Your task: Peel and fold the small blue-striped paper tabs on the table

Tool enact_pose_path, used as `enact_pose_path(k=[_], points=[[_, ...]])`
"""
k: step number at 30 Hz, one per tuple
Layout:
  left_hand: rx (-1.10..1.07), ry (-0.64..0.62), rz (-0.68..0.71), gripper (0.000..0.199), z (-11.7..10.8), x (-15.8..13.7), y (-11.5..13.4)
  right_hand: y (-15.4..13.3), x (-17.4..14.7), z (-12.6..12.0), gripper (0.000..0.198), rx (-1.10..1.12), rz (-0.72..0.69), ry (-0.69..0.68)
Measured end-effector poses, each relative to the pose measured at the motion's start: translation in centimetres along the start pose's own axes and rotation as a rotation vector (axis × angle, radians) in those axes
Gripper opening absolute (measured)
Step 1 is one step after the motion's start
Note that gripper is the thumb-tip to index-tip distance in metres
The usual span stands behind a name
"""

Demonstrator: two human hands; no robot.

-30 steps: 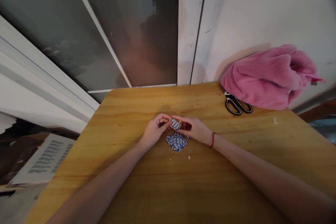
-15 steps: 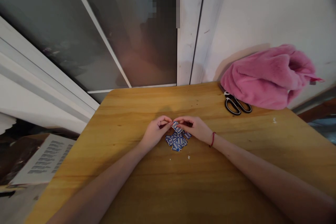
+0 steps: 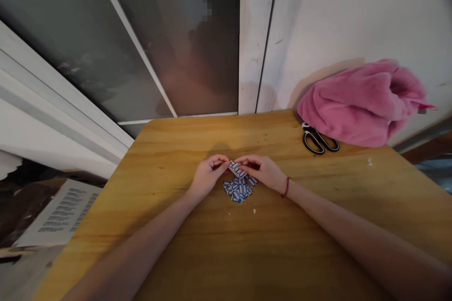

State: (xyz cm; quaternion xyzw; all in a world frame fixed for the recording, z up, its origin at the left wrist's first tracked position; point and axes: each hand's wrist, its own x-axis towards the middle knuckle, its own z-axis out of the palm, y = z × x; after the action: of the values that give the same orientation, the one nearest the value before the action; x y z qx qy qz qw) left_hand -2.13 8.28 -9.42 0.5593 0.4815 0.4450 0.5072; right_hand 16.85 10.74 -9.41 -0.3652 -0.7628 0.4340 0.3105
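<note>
Between my two hands is a small white sheet of blue-bordered labels [image 3: 237, 169], tilted above the table. My left hand [image 3: 209, 172] pinches its left corner between thumb and fingers. From the other side my right hand [image 3: 265, 172], with a red cord at the wrist, is closed on the sheet's right part. Just below it, a loose pile of small blue-and-white label pieces [image 3: 237, 190] lies on the wooden table [image 3: 226, 254]. Print on the labels is too small to read.
Black-handled scissors [image 3: 319, 143] lie at the back right, their blades hidden under a pink plush cloth [image 3: 360, 103]. White scraps [image 3: 254, 210] dot the tabletop. A glass-panelled door [image 3: 169, 47] stands behind the table; a printed carton [image 3: 58, 214] is at the lower left.
The label sheet has shifted slightly up and left, and more of its face shows between my fingers. Both hands keep their grip; the pile stays put.
</note>
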Motion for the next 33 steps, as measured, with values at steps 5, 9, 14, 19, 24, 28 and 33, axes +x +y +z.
enact_pose_path(k=[5, 9, 14, 19, 24, 28, 33], points=[[-0.068, 0.043, 0.005, 0.016, -0.14, 0.16, 0.01, 0.41, 0.08, 0.03, 0.025, 0.053, 0.001, 0.013], [-0.123, 0.074, 0.005, 0.019, -0.29, 0.22, 0.03, 0.63, 0.14, 0.02, 0.026, 0.128, 0.011, 0.03], [-0.158, 0.101, 0.006, 0.02, -0.43, 0.32, -0.16, 0.62, 0.29, -0.14, 0.028, 0.282, 0.049, 0.036], [-0.127, 0.101, 0.023, 0.02, -0.41, 0.35, -0.38, 0.72, 0.39, -0.23, 0.027, 0.36, 0.058, 0.1], [-0.062, 0.096, 0.034, 0.019, -0.21, 0.3, -0.49, 0.84, 0.49, -0.23, 0.026, 0.366, 0.053, 0.105], [0.033, 0.116, 0.056, 0.017, -0.11, 0.13, -0.51, 0.9, 0.51, -0.32, 0.027, 0.349, 0.066, 0.135], [0.21, 0.106, 0.09, 0.015, -0.02, -0.14, -0.29, 0.85, 0.48, -0.37, 0.028, 0.329, 0.089, 0.118]])
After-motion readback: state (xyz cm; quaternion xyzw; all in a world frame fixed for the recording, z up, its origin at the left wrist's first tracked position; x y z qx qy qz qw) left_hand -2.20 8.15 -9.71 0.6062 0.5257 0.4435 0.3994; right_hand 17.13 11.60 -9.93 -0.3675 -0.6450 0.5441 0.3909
